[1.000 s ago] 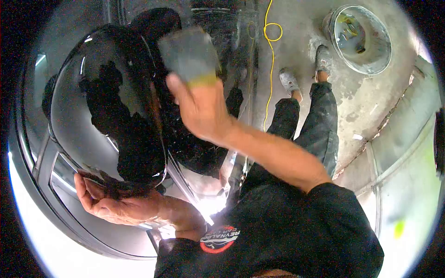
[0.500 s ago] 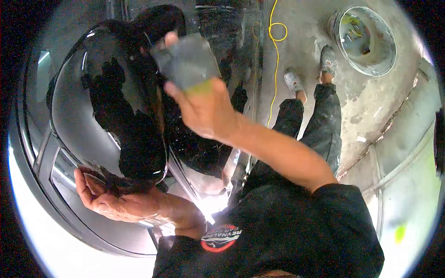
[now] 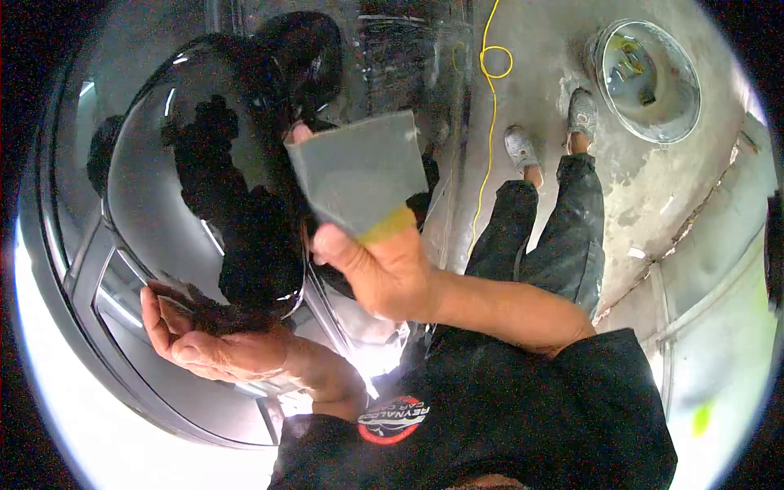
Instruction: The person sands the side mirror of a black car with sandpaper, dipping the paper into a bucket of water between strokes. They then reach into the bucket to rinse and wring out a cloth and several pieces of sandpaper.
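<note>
A glossy black car side mirror (image 3: 151, 196) fills the left side of the view, its surface full of reflections. My left hand (image 3: 224, 347) cups the mirror's near end, palm up, with the fingers curled at its lower edge. In my right hand (image 3: 392, 269) is a grey sheet of sandpaper (image 3: 363, 175), with a yellow pad (image 3: 388, 225) showing under its near edge. The thumb and fingers pinch the sheet, which is raised beside the mirror and overlaps the dark car door behind it in this view.
A bucket (image 3: 649, 82) of cloudy water with something yellow inside stands on the concrete floor at the upper right. A yellow cord (image 3: 487, 155) with a loop runs along the floor between the car and my shoes (image 3: 581, 113). The car's window frame (image 3: 69, 245) curves along the left.
My right hand has moved down and slightly right with the sandpaper, which now shows its flat face more clearly. My left hand keeps its place at the mirror; the whole view has shifted slightly.
</note>
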